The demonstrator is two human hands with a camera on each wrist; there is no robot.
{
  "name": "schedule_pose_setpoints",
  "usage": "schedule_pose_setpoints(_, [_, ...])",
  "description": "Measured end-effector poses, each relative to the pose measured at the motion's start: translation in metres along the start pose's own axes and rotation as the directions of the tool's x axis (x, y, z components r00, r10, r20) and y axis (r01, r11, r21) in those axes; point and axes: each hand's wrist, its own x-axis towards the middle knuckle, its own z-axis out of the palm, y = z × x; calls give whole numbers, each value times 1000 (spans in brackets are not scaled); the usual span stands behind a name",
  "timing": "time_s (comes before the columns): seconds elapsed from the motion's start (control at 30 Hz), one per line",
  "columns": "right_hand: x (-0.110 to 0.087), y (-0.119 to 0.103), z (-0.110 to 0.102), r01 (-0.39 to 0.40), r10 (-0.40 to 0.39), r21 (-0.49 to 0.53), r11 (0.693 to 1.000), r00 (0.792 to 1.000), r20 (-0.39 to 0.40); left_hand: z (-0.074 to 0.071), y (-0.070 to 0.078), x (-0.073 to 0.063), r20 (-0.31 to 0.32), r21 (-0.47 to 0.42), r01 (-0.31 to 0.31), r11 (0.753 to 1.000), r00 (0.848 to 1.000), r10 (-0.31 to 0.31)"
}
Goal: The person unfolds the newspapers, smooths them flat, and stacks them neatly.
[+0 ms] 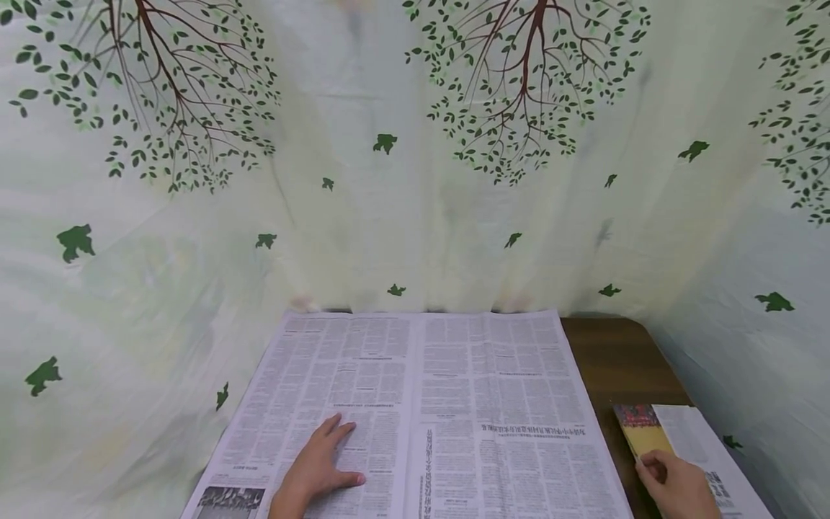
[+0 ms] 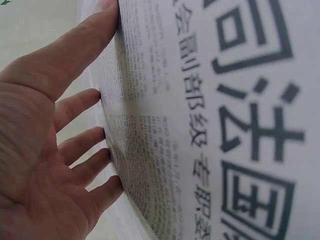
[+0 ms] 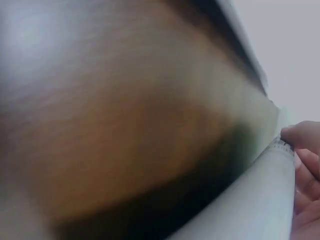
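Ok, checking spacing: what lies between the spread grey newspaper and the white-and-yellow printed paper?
Head view: a bare strip of brown wooden tabletop separates the newspaper from the printed paper.

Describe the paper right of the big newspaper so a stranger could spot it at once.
Start at the dark brown wooden table, mostly covered by a wide, grey-printed newspaper spread. Past the newspaper's right edge, at the table's right side, is a smaller white printed paper. Unlike the newspaper, it has a red-and-yellow band on its left and a black-and-white square code.
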Motion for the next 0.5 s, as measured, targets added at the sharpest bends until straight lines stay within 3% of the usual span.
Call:
schedule_pose_setpoints(0.23, [6,-22,-3,-15,25,110,994,995,-93,0,-5,-1,-21,-24,-33,999,999,33])
schedule_pose_setpoints(0.5, [15,-48,5,20,4,149,989,987,-161,0,-3,-1,-2,-29,-12,999,1000,12])
